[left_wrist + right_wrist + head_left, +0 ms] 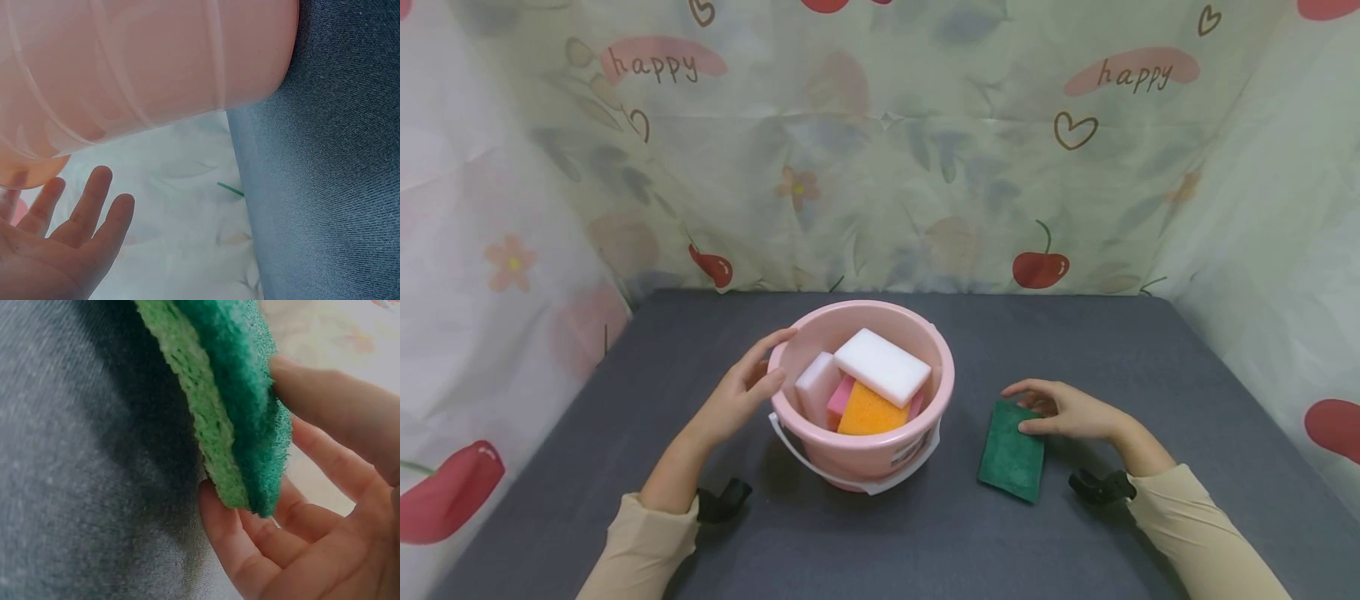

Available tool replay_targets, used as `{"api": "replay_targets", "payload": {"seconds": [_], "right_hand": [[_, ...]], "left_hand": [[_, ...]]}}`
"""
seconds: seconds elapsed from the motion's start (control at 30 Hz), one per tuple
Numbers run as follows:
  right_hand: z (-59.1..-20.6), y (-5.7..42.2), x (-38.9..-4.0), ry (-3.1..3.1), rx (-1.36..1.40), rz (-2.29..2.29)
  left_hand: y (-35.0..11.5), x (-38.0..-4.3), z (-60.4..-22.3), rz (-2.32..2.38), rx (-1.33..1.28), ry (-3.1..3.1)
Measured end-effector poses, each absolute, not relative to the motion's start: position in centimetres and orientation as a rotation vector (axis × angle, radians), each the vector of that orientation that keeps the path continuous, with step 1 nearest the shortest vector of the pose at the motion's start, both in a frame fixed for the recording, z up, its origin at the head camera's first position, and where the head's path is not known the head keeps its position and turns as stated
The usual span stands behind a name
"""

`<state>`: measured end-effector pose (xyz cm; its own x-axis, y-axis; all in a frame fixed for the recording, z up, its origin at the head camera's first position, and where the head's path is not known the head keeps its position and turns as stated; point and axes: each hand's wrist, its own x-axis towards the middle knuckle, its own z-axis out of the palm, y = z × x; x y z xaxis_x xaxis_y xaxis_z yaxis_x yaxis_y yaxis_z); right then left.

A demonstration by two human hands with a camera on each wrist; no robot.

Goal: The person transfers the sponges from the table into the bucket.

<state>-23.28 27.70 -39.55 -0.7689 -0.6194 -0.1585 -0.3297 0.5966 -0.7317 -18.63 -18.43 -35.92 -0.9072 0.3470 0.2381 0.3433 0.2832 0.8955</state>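
Observation:
A pink bucket stands upright with its white handle hanging at the front. Inside lie a white sponge block on top, a second pale block at the left, an orange sponge and something pink partly hidden beneath. My left hand is at the bucket's left rim, its fingers loosely spread; the left wrist view shows them mostly extended beside the wall. To the bucket's right, my right hand pinches a green scouring sponge by its far edge, thumb on the dark face, fingers at the light green underside.
A dark grey cloth covers the table. Patterned curtains enclose the back and both sides. Black straps are on both wrists below beige sleeves.

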Motion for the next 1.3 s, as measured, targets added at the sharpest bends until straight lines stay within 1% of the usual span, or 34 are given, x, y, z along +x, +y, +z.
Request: {"api": "replay_targets", "payload": {"seconds": [0.47, 1.3], "right_hand": [[-39.3, 27.6, -23.9, 2.47, -0.747, -1.094], [-37.5, 27.4, -23.6, 2.519, -0.607, -1.252]], "left_hand": [[-18.5, -18.7, -36.0, 1.745, 0.688, 2.53], [-18.5, -18.8, -36.1, 1.733, 0.668, 2.531]]}}
